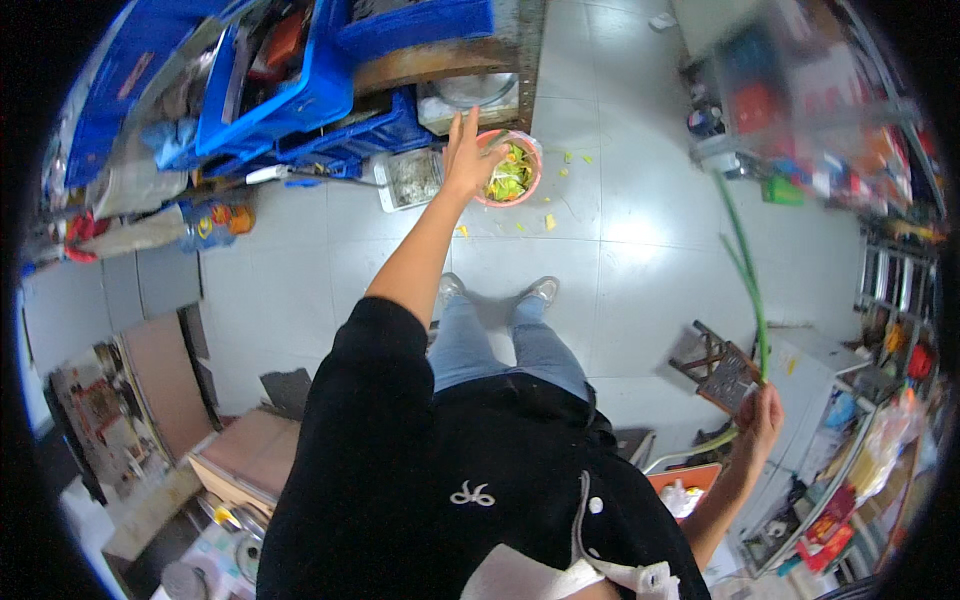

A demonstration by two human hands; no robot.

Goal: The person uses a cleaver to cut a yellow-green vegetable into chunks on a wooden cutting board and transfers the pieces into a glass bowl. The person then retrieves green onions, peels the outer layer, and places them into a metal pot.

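My left hand point(468, 160) reaches forward over an orange-pink bin point(538, 170), its fingers stretched and apart, with nothing visible in them. Inside the bin lie yellow-green leafy scraps point(510, 180). Out to the right, my right hand point(762, 415) is closed around a long scallion point(752, 280). Its green leaves point forward and away from me, slightly blurred, while the paler end point(700, 446) sticks out on the near side of the hand.
Small yellow and green bits point(550, 222) lie on the tiled floor around the bin. Left of it stands a white tray point(386, 196). Blue crates point(330, 95) are stacked at the front left. A brown stool point(722, 372) and a white cabinet point(800, 365) stand near my right hand.
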